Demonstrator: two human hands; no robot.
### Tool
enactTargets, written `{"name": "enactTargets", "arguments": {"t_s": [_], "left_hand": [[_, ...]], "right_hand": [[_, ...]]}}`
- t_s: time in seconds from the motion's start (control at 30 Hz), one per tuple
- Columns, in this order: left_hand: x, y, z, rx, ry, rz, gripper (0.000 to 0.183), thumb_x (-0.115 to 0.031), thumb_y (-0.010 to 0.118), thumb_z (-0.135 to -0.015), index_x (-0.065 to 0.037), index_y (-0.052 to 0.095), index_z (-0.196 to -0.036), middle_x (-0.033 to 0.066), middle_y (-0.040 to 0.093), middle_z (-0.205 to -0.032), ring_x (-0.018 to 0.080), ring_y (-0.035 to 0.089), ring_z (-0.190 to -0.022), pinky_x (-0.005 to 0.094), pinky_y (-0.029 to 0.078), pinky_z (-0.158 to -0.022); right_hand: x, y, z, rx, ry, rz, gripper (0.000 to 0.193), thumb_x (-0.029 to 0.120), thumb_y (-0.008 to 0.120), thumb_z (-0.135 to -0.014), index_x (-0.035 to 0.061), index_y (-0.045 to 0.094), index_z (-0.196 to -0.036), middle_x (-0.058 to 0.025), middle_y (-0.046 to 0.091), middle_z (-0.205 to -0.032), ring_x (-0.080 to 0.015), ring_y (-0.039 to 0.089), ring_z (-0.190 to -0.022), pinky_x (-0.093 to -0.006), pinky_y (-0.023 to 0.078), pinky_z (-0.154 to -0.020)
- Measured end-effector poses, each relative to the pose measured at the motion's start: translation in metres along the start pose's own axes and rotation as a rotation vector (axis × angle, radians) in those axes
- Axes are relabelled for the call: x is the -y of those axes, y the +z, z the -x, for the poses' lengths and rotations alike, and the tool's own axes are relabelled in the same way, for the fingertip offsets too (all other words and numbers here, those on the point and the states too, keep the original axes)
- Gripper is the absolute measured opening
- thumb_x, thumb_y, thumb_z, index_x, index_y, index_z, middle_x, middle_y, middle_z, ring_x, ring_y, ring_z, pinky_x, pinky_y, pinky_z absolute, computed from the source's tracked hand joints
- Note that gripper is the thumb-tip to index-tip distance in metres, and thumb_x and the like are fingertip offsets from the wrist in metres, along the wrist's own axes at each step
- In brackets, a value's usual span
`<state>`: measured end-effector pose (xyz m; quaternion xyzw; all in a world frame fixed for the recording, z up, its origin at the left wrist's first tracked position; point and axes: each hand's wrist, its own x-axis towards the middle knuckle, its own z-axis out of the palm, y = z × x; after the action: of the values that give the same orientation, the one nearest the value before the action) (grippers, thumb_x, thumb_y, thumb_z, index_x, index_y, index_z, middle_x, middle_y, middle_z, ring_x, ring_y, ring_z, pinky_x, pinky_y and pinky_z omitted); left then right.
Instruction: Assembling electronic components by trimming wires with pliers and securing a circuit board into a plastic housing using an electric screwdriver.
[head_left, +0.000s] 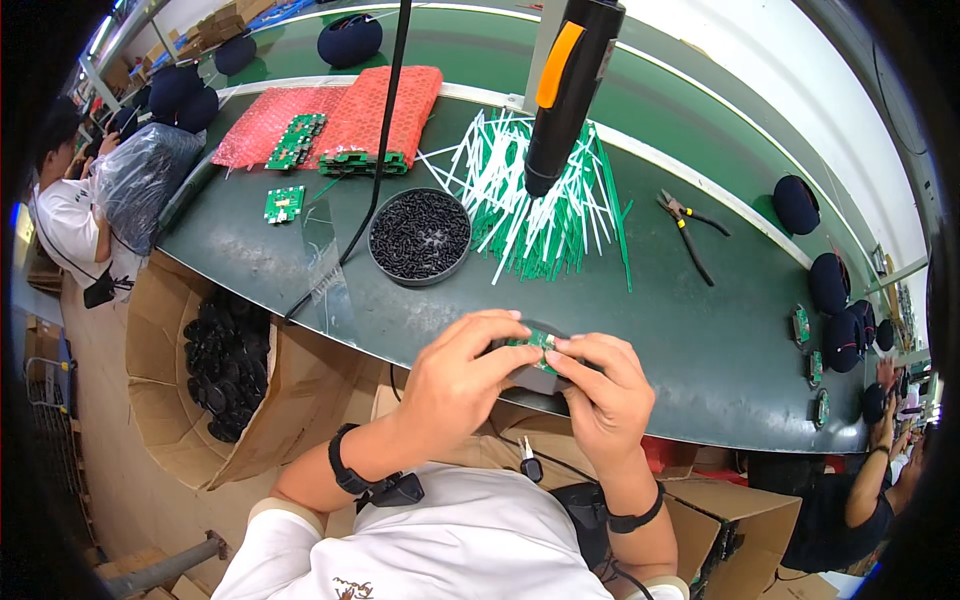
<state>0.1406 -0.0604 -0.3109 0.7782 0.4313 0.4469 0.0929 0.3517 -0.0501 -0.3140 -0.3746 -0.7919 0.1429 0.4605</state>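
My left hand (458,372) and my right hand (606,388) meet at the table's near edge. Both pinch a small green circuit board (541,342) between fingertips and thumbs. A dark rounded part shows just behind and below the board; whether it is joined to the board I cannot tell. Beyond my hands stands a round dish (424,282) full of small black pieces (415,235), perhaps screws. A black powered screwdriver (572,95) with an orange lever hangs above a pile of white and green strips (545,225).
Cutting pliers (688,222) lie at the right. Loose circuit boards (285,204) and red bubble wrap (395,105) sit back left. A cardboard box (310,400) of black round parts (225,365) stands at the left edge. Dark round items (829,283) line the right. People work on both sides.
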Motion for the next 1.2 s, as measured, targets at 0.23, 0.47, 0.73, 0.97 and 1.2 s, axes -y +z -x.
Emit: {"name": "enactTargets", "arguments": {"t_s": [0.23, 0.47, 0.73, 0.97, 1.2], "left_hand": [[-0.003, -0.011, 0.022, 0.259, -0.005, -0.059, 0.049, -0.025, 0.085, -0.072, -0.005, 0.074, -0.116, 0.0106, 0.067, -0.119, 0.0291, 0.067, -0.112, 0.037, 0.06, -0.086], [-0.005, -0.013, 0.022, 0.305, 0.043, -0.117, 0.062, -0.039, 0.084, -0.071, -0.005, 0.071, -0.121, 0.0113, 0.066, -0.121, 0.0299, 0.066, -0.116, 0.0369, 0.059, -0.089], [-0.004, -0.009, 0.025, 0.288, 0.041, -0.122, 0.058, -0.038, 0.084, -0.073, -0.004, 0.073, -0.118, 0.0122, 0.066, -0.119, 0.0315, 0.067, -0.116, 0.0367, 0.058, -0.09], [-0.007, -0.011, 0.022, 0.274, 0.018, -0.08, 0.058, -0.036, 0.086, -0.072, -0.003, 0.072, -0.118, 0.0131, 0.066, -0.118, 0.0326, 0.067, -0.116, 0.0383, 0.058, -0.09], [-0.007, -0.015, 0.02, 0.286, -0.004, -0.051, 0.055, -0.026, 0.087, -0.07, -0.005, 0.073, -0.119, 0.0126, 0.066, -0.119, 0.0328, 0.067, -0.114, 0.0391, 0.058, -0.089]], "right_hand": [[0.017, -0.021, 0.005, 0.309, 0.129, 0.016, 0.051, 0.003, 0.085, -0.072, 0.0097, 0.075, -0.121, -0.0132, 0.067, -0.12, -0.0346, 0.065, -0.111, -0.0429, 0.055, -0.093], [0.006, -0.001, 0.001, 0.136, 0.281, 0.16, 0.034, 0.01, 0.086, -0.076, 0.003, 0.071, -0.106, -0.0116, 0.067, -0.105, -0.0308, 0.062, -0.096, -0.0411, 0.051, -0.083], [0.003, 0.002, 0.002, 0.15, 0.232, 0.164, 0.03, 0.016, 0.088, -0.076, 0.0074, 0.072, -0.099, -0.005, 0.065, -0.098, -0.026, 0.06, -0.09, -0.0404, 0.043, -0.084], [0.001, 0.001, 0.001, 0.177, 0.199, 0.147, 0.028, 0.016, 0.087, -0.077, 0.0091, 0.073, -0.1, -0.0044, 0.064, -0.098, -0.0249, 0.06, -0.089, -0.0395, 0.041, -0.083], [0.009, -0.01, 0.006, 0.187, 0.252, 0.07, 0.046, 0.017, 0.091, -0.07, 0.0089, 0.073, -0.111, -0.0107, 0.063, -0.112, -0.031, 0.063, -0.101, -0.0432, 0.05, -0.088]]}}
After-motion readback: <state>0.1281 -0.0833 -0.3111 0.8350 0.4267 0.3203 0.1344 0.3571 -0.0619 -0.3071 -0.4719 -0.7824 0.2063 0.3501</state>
